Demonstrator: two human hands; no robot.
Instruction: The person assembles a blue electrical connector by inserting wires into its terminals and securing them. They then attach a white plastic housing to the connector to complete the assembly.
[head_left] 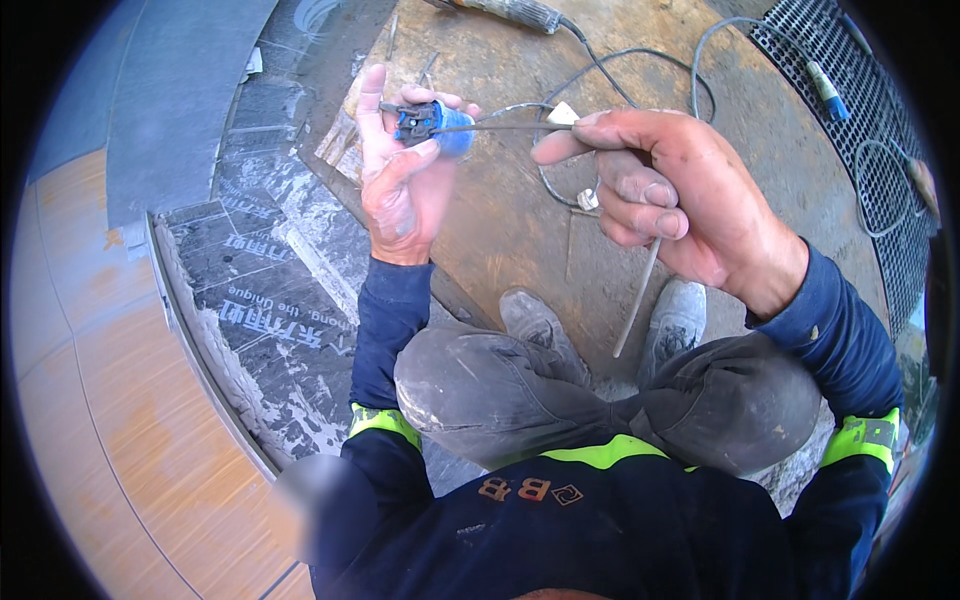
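Note:
My left hand (405,185) is raised palm up, its thumb and fingers closed round a blue and black electrical plug (452,130). The plug's black inner part faces left, with small metal fittings showing. From the plug's right side a thin grey rod or wire (515,126) runs to my right hand (665,180), where thumb and forefinger pinch it. Below the curled fingers of that hand hangs another thin grey length (637,300). Whether both lengths are one piece is hidden by the hand.
A stained board (500,220) lies before my shoes (672,325). On it are a power tool (510,12), looping cable (600,65) and a white connector (562,114). A blue-ended plug (828,92) rests on black mesh matting (790,60). Wood-look tiles (150,400) border the left.

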